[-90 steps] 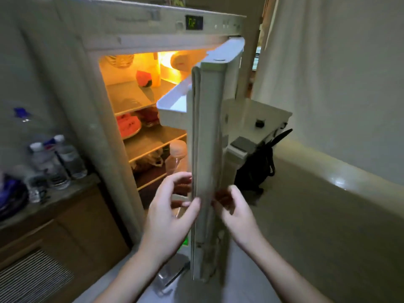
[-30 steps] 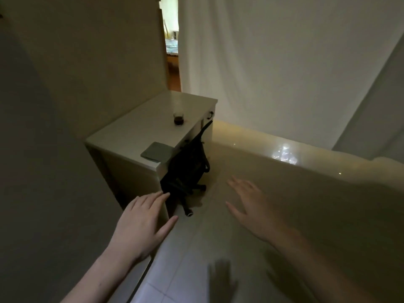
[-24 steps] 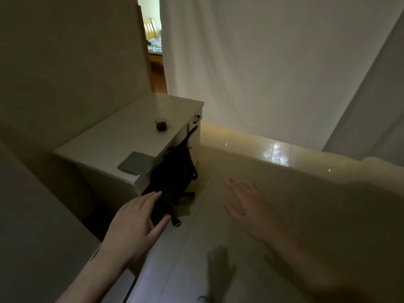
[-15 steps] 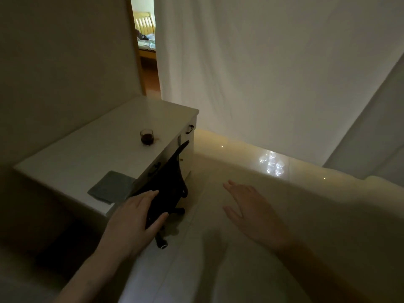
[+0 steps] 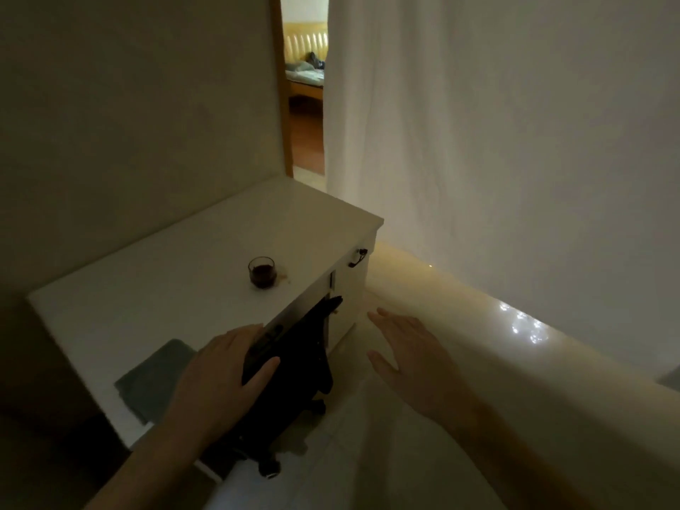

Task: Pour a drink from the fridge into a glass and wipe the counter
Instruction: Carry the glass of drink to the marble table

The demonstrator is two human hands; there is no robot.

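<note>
A small glass (image 5: pixel 262 271) with dark drink in it stands on the white counter (image 5: pixel 184 281), with a small brownish spot (image 5: pixel 283 277) just right of it. A folded grey cloth (image 5: pixel 152 377) lies on the counter's near corner. My left hand (image 5: pixel 217 380) hovers open, fingers spread, over the counter's front edge beside the cloth. Off to the right, my right hand (image 5: pixel 408 355) is open above the floor, holding nothing. The fridge is out of view.
A black bag (image 5: pixel 294 366) hangs against the counter's front, below my left hand. A white curtain (image 5: pixel 496 141) fills the right side. A doorway (image 5: pixel 305 86) behind the counter shows a bed. Pale floor tiles (image 5: pixel 368 454) lie to the right.
The fridge door I held three seconds ago is gone from view. I have turned and come closer to the white counter; both open hands now sit near its front edge.
</note>
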